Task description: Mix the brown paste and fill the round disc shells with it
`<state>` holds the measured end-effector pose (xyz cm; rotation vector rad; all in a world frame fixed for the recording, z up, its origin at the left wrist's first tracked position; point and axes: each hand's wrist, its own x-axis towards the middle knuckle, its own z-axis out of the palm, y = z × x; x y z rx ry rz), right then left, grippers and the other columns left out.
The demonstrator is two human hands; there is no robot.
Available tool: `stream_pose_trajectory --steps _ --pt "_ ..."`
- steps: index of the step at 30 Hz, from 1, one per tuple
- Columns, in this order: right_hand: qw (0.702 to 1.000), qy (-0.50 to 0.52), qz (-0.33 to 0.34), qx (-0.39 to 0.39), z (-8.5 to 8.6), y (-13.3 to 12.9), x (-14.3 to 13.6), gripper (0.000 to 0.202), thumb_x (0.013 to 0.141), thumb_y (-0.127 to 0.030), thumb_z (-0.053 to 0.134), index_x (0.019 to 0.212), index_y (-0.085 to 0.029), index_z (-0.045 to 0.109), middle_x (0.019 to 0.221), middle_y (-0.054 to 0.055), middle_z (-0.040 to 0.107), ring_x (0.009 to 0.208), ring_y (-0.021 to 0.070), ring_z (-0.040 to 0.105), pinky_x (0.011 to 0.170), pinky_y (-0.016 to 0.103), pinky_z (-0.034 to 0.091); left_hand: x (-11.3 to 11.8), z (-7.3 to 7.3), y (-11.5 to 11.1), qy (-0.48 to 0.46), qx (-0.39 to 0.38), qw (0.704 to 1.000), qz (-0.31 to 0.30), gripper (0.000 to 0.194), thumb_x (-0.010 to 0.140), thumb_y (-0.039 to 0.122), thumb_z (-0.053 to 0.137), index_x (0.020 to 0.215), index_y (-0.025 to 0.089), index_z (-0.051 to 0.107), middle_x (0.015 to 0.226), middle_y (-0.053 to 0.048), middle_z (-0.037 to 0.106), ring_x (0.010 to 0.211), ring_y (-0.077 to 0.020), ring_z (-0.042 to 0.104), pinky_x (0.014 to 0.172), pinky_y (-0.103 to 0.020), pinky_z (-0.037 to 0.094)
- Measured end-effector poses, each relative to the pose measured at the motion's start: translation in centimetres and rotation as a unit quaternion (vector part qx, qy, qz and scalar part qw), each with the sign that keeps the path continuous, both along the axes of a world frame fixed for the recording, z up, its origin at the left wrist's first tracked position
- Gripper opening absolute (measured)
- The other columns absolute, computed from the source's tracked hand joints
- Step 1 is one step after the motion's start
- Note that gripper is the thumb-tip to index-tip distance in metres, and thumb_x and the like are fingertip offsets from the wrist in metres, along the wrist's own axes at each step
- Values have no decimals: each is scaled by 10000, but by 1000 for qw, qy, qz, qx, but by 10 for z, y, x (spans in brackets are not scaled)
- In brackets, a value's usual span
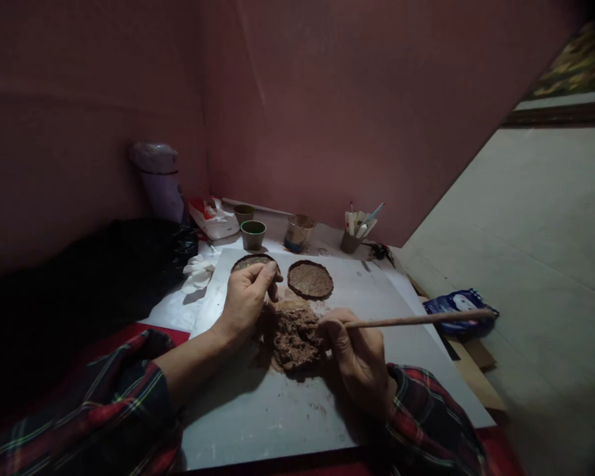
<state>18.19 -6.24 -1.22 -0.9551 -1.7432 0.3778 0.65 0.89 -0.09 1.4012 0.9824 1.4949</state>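
My right hand [357,354] is closed around a long thin wooden stick [421,319], which points out to the right; its other end is hidden at the right edge of a lumpy brown mass [297,337]. That mass lies on a white board [377,390]. My left hand [250,297] is just above and left of the mass, fingers curled together; whatever they hold, if anything, is too small to make out. Behind the mass lies a round brown disc with a raised rim [310,279]. A second disc [250,261] is partly covered by my left hand.
Behind the board stand two small cups [252,235], a brown-stained clear cup [299,233] and a cup of pens [352,241]. White tissue [197,272] and a black bag [129,258] are at left. A blue packet [459,305] lies at right.
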Motion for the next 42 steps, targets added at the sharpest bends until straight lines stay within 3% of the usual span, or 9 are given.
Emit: stream_pose_trajectory --steps 3,9,15,19,23,30,37,39,42 --pt "999 -19 44 0 -1 -1 3 244 937 -239 409 794 -183 599 677 25 564 599 137 523 557 277 439 0 1 0 1 1 1000 -1 317 838 358 545 611 147 611 564 -4 573 537 -110 485 560 -236 383" --pt "987 151 -11 55 -6 -7 -2 254 943 -247 408 769 -193 584 629 6 537 515 121 484 467 258 379 0 -2 0 11 -1 1000 2 333 853 376 526 627 148 614 531 11 554 511 -105 486 563 -238 380" --pt "999 -17 52 2 0 -1 -1 205 929 -189 424 816 -185 595 676 11 551 611 134 526 570 274 432 2 0 0 23 -4 1000 4 339 866 361 511 616 150 601 520 15 539 519 -99 486 577 -234 380" --pt "998 45 35 -9 -2 -5 2 258 941 -207 407 750 -185 577 649 3 526 576 123 497 528 263 392 0 -1 1 20 -13 1000 3 341 862 368 517 608 153 595 509 16 534 504 -96 484 563 -232 382" --pt "990 132 21 35 -3 -11 -1 257 948 -187 391 781 -194 587 660 0 532 560 114 482 508 254 377 -1 -2 1 18 -13 1000 1 327 860 372 517 633 155 609 529 11 549 502 -96 483 545 -232 378" --pt "994 -55 95 -29 6 -4 -3 215 930 -204 409 829 -173 597 701 37 587 647 150 541 601 293 441 0 1 -2 33 -12 999 5 356 860 371 513 589 150 588 516 7 541 504 -103 495 544 -231 393" --pt "998 44 14 37 3 -11 -1 252 939 -193 395 758 -189 570 614 1 521 548 124 473 520 266 380 0 -2 0 20 -13 1000 0 349 859 382 517 616 144 596 517 17 535 500 -92 485 540 -217 388" --pt "996 76 24 38 3 -14 -1 246 943 -188 383 784 -192 571 635 4 528 572 127 492 532 264 394 0 -1 0 22 -17 1000 -3 351 859 380 513 612 144 592 521 16 540 493 -92 482 530 -218 385" --pt "996 17 86 2 5 -13 -1 240 937 -190 388 783 -184 572 639 14 544 573 130 511 530 264 414 0 1 -2 32 -19 999 0 364 858 374 513 584 144 581 530 8 552 500 -94 492 532 -219 388"
